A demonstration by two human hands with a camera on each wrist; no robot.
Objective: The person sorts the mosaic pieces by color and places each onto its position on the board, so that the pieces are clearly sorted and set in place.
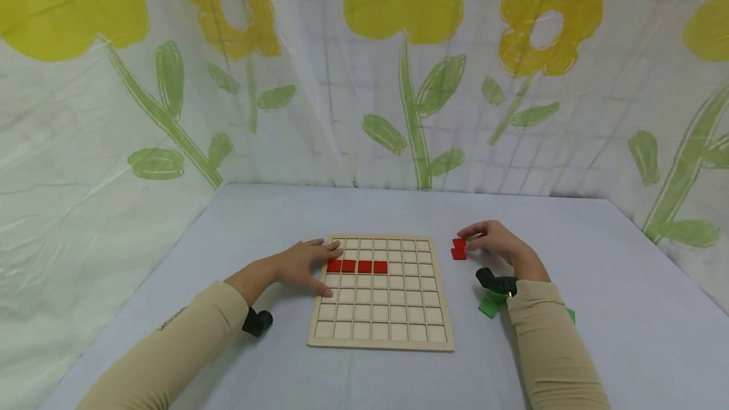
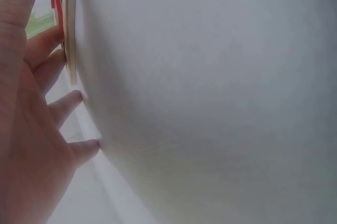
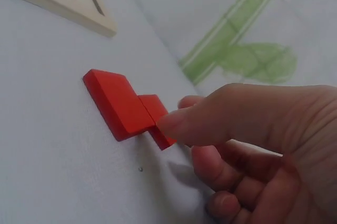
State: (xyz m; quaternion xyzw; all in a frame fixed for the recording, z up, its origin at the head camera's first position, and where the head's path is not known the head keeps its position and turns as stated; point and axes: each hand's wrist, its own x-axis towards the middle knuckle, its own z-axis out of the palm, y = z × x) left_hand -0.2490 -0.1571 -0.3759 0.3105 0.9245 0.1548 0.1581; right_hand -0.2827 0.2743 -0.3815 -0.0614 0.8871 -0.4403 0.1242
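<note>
A light wooden grid board [image 1: 380,345] lies flat, with several red square tiles [image 1: 365,266] in a row from its left side. My left hand [image 1: 299,264] rests at the board's left edge, fingers spread and the thumb over the border; in the left wrist view, its fingertips touch the board's side [image 2: 72,50] and the table. Right of the board, my right hand [image 1: 497,242] pinches one of two loose red tiles [image 1: 459,254] between thumb and index finger. In the right wrist view, the nearer red tile [image 3: 118,103] adjoins the partly hidden pinched tile [image 3: 155,109].
Several green tiles [image 1: 490,306] lie under and beside my right wrist, partly hidden by the sleeve. Black wrist cameras [image 1: 497,281] sit on both arms. A white cloth covers the table [image 1: 273,214], and a flower-printed curtain [image 1: 319,112] hangs behind it.
</note>
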